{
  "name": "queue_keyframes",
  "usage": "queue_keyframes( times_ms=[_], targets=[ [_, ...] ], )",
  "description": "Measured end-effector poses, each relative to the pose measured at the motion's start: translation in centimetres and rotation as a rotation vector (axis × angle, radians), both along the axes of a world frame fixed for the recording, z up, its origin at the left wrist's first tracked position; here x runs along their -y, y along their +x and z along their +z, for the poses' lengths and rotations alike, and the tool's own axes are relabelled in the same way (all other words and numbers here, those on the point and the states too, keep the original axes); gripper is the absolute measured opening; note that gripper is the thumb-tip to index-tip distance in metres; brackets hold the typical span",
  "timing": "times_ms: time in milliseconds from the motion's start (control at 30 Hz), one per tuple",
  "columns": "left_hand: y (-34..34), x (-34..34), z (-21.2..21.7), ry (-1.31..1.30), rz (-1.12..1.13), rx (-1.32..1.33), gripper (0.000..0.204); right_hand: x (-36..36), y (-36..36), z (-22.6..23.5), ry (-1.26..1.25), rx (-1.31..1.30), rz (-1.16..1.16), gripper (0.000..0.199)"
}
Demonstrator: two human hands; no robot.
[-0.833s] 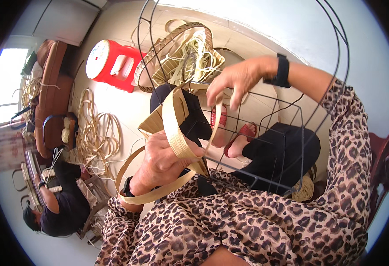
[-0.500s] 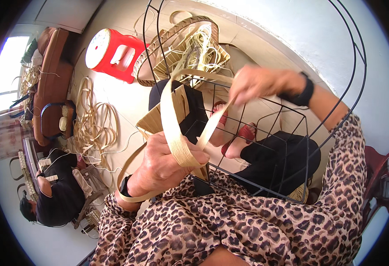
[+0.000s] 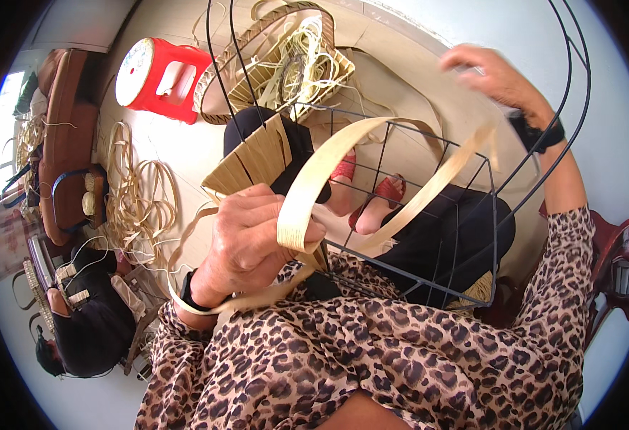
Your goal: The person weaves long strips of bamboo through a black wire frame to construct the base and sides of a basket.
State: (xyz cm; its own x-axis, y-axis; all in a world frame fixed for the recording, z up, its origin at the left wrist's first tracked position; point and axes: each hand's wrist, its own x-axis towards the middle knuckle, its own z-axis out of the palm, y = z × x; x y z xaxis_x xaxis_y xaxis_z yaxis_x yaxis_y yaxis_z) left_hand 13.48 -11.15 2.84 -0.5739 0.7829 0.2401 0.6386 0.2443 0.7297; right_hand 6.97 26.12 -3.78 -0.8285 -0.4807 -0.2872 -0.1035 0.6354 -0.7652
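Note:
My left hand (image 3: 246, 229) is closed in front of my lap, gripping a flat tan woven strip (image 3: 297, 208) at the near side of a black wire basket frame (image 3: 495, 251). From this grip the strip arches up over the frame in a wide loop. Its loose end hangs at the right, blurred, below my right hand (image 3: 493, 79). That right hand is raised and apart from the strip, smeared a little, with its fingers stretched out. Tan strip covering (image 3: 248, 159) is wrapped on the left part of the frame, which rests across my legs.
A red stool (image 3: 167, 79) with a pale seat stands at the far left. Beside it sits a woven basket (image 3: 236, 61) full of pale strips. Coiled strips (image 3: 142, 201) lie on the floor. Another person (image 3: 96, 315) in black sits at the left. The frame's tall handle (image 3: 569, 72) rises at the right.
My right hand has let go of the strip and moved up and right. The strip's loop has opened wider, its end swinging to the right. My left hand keeps its grip.

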Motion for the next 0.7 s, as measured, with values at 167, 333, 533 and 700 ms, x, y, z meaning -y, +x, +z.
queue_keyframes(
  times_ms=[167, 333, 533, 700],
  targets=[
    [-0.3, 0.0, 0.3, -0.033, -0.037, 0.009, 0.012, 11.9, 1.7, -0.6, -0.413, 0.577, 0.883, 0.041],
    [-0.2, -0.3, 0.9, -0.051, -0.018, 0.008, 0.010, 12.5, 2.8, -2.7, -0.331, 0.162, 0.758, 0.064],
    [0.1, -0.2, 0.4, -0.033, 0.005, -0.006, 0.008, 8.4, -0.7, 1.0, -0.899, -0.051, 0.551, 0.028],
    [0.3, -0.9, 0.0, 0.015, 0.014, 0.043, 0.008, 10.6, 2.7, -0.1, -0.733, -0.048, 0.737, 0.031]
  ],
)
